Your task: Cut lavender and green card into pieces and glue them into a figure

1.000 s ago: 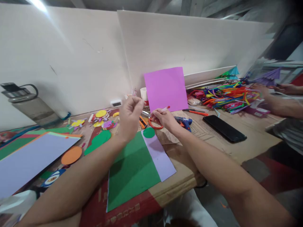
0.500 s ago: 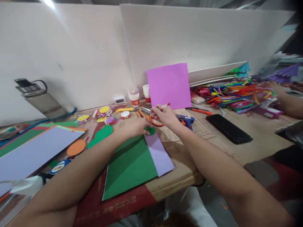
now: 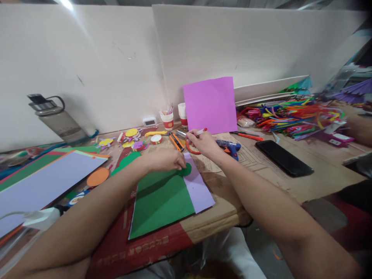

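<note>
My left hand (image 3: 164, 159) rests on the top edge of a green paper sheet (image 3: 161, 201), fingers pinching a small green paper circle (image 3: 186, 169). A lilac sheet (image 3: 199, 188) lies under the green one, showing at its right. My right hand (image 3: 203, 142) holds a white marker with a red cap (image 3: 201, 132) and also touches an orange ring (image 3: 192, 150) lying on the cardboard-covered table (image 3: 261, 170). A pink paper sheet (image 3: 210, 104) leans upright against the white wall board just behind my right hand.
A blue glue gun (image 3: 229, 147), black phone (image 3: 284, 157), orange cutters (image 3: 176, 141), paper cups (image 3: 167, 120) and a pile of coloured pipe cleaners (image 3: 293, 116) lie beyond. A water bottle (image 3: 58, 120), lilac sheet (image 3: 43, 186) and paper cut-outs (image 3: 132, 137) sit left. Another person's arm (image 3: 359, 128) is at right.
My left hand came down from the air onto the green sheet and took hold of the green circle, sliding it slightly toward me. My right hand stayed by the orange ring.
</note>
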A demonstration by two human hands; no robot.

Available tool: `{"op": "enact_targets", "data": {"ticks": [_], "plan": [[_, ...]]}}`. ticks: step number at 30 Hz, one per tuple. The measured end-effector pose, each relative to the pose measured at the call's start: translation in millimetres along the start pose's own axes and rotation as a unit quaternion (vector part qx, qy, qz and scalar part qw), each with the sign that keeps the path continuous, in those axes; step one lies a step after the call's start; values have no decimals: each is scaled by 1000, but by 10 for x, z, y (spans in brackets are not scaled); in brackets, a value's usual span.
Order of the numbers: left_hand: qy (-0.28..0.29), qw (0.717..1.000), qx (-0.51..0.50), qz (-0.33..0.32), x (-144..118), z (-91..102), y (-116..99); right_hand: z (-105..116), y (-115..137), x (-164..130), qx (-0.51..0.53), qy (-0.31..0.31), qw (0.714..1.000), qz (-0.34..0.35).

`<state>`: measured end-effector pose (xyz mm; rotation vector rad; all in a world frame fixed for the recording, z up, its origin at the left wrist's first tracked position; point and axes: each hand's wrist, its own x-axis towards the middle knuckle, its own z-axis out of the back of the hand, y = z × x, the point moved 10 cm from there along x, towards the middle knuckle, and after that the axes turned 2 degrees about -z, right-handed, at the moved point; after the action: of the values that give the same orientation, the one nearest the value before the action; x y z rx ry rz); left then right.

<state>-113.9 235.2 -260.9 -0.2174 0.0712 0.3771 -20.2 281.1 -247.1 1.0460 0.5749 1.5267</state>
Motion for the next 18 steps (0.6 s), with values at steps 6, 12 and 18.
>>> {"op": "enact_targets", "data": {"ticks": [6,12,18], "plan": [[31,995,-85,-52,60,-104,-121,-48,37,-6,-14,11,1000,25],[1,996,-84,-32,113,-96,22,-88,3,-6,-25,16,999,20],[-5,993,-104,-54,135,-155,15,-95,44,-25,-16,15,999,25]]}}
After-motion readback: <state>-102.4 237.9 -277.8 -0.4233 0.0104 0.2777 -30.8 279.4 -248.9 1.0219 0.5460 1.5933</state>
